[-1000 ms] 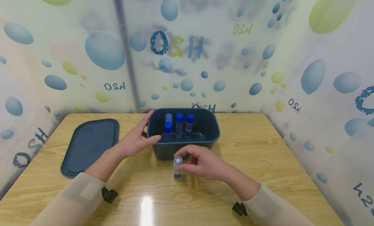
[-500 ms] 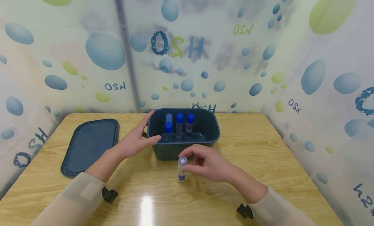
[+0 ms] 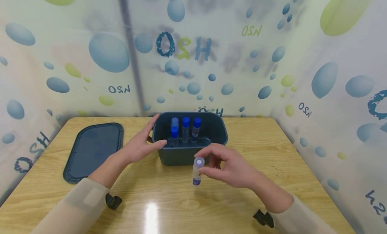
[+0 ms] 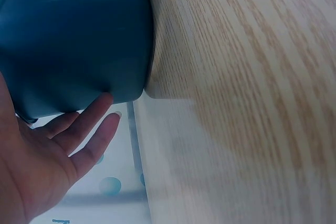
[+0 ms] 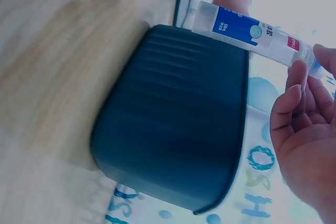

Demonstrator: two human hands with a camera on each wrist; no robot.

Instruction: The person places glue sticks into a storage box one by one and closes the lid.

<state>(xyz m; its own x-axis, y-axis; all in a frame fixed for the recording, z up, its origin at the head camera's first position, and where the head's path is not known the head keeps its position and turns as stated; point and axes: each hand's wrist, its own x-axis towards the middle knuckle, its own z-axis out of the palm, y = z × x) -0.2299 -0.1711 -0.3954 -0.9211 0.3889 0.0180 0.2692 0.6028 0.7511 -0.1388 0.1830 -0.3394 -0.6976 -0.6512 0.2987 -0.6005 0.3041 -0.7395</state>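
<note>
My right hand [image 3: 231,168] pinches a clear glue bottle [image 3: 197,175] by its pale, translucent top, between thumb and fingers. The bottle is nearly upright, in front of the dark blue bin [image 3: 175,157]; its blue label [image 5: 236,26] shows in the right wrist view. At the bin's left end rests my left hand [image 3: 137,148], thumb across the front rim and index finger along the far corner. In the left wrist view its other fingers [image 4: 86,124] stretch straight along the end wall. Several glue bottles [image 3: 185,130] stand inside the bin, mostly toward its left; most have bright blue caps.
A dark blue lid [image 3: 95,150] lies flat on the wooden table [image 3: 257,143], left of the bin. Behind the bin and along the sides hangs a printed curtain [image 3: 193,73] with blue and green spots.
My right hand has moved to the right with the glue bottle in its fingers, carrying it along the bin's front. The left hand, bin and lid have stayed where they were.
</note>
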